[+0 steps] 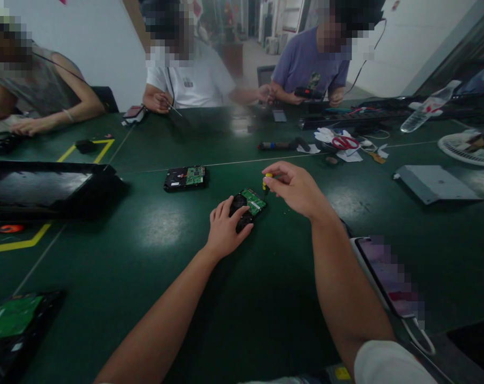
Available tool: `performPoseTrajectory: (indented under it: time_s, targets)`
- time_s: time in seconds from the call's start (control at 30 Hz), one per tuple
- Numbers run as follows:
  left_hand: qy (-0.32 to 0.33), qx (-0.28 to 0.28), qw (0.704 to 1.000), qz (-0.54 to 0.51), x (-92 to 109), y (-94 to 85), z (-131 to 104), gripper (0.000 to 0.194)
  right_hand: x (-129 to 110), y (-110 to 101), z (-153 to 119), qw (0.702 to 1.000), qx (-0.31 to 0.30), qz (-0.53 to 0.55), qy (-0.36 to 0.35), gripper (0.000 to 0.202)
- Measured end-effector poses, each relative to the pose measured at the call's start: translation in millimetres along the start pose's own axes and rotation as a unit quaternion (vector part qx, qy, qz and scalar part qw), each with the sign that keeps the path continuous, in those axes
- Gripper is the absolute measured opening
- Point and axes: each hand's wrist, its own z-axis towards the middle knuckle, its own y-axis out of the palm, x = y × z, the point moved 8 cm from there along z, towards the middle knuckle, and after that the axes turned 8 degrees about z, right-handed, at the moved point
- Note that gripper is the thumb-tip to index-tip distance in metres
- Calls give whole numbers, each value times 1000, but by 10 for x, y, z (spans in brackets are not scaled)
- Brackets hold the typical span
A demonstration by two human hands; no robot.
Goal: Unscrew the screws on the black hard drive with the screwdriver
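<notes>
A hard drive (255,201) with a green circuit board lies on the green table in front of me, turned at an angle. My left hand (228,226) holds it down from the near left side, fingers and thumb across its dark casing. Between the fingertips of my right hand (292,186) is a small yellow and black screwdriver (267,182), upright, its tip at the board's right corner. Whether the tip sits in a screw is too small to tell. A second hard drive (185,177) rests on the table to the left.
A black tray (50,186) stands at left, above another hard drive (16,322). On the right are a phone (388,277), a grey metal plate (436,183) and a white basket (452,149). Red scissors (345,143) and a bottle (428,109) lie farther back. Several people sit across the table.
</notes>
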Motion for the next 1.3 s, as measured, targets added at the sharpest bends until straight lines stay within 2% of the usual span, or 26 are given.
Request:
performPoseTrajectory:
  time_s: [0.17, 0.33, 0.43, 0.6, 0.73, 0.97, 1.3]
  targets:
    - [2, -6, 1000, 2, 10, -9, 0, 51, -6, -1, -6, 1000, 5, -6, -3, 24]
    - [3, -3, 1000, -1, 6, -12, 5, 52, 48, -112, 3, 997, 62, -51, 5, 26]
    - [2, -7, 1000, 1, 4, -4, 7, 52, 34, -133, 3, 995, 73, -62, 1, 24]
    - [0, -14, 1000, 0, 6, -12, 10, 53, -50, -56, -1, 999, 36, -27, -14, 20]
    - [0, -13, 1000, 0, 8, -14, 10, 52, -57, -11, -8, 999, 11, -31, 2, 24]
    - [-1, -6, 1000, 2, 11, -9, 4, 52, -20, 12, -2, 999, 1, -6, 31, 22]
    - [-3, -12, 1000, -5, 2, -17, 13, 52, -30, 9, -1, 1000, 1, 9, 28, 20]
